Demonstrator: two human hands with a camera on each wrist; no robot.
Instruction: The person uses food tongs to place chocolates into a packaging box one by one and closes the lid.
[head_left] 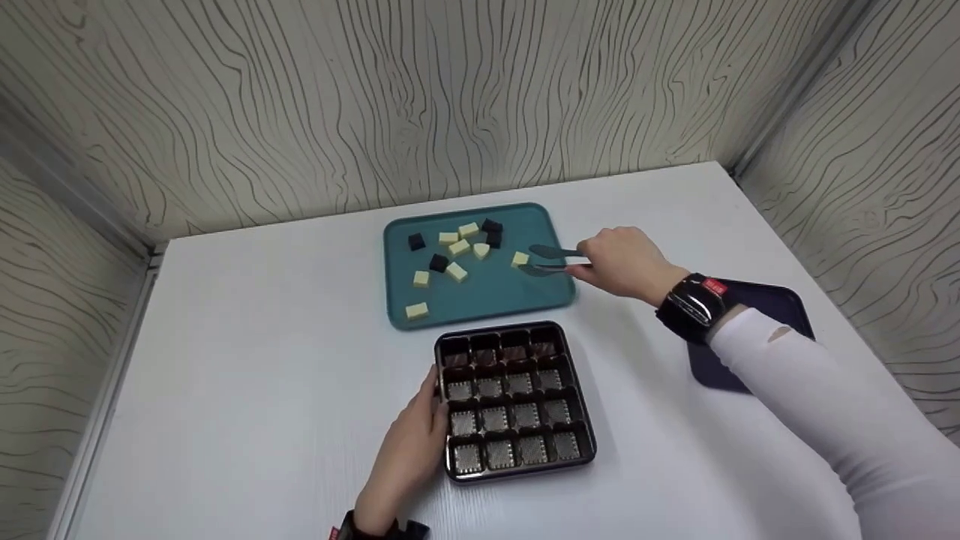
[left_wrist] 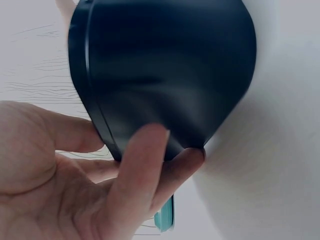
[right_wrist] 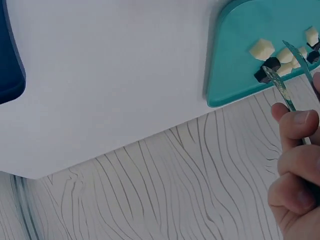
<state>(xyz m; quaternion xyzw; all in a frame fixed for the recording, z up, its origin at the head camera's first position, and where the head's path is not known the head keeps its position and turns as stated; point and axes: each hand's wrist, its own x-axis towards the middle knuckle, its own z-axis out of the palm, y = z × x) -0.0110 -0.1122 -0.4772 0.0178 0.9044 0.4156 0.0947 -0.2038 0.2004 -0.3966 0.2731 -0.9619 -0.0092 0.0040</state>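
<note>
My left hand (head_left: pixel 411 435) rests along the left side of a dark box (head_left: pixel 487 397) with an insert divided into small square compartments. In the left wrist view, thumb and fingers touch the box's smooth dark wall (left_wrist: pixel 170 65). My right hand (head_left: pixel 619 259) holds dark green tongs (head_left: pixel 553 251) over the right part of a teal tray (head_left: pixel 487 296). The tongs' arms are spread, with their tips beside a cream-coloured block (head_left: pixel 520 259). Further left on the tray lie several cream blocks (head_left: pixel 456 271) and several dark brown blocks (head_left: pixel 439 262).
A dark navy tray (head_left: pixel 724 367) lies at the right on the white table (head_left: pixel 285 360), partly hidden under my right forearm. Wood-patterned panels (head_left: pixel 450 97) stand behind the table and at both sides. The box stands close in front of the teal tray.
</note>
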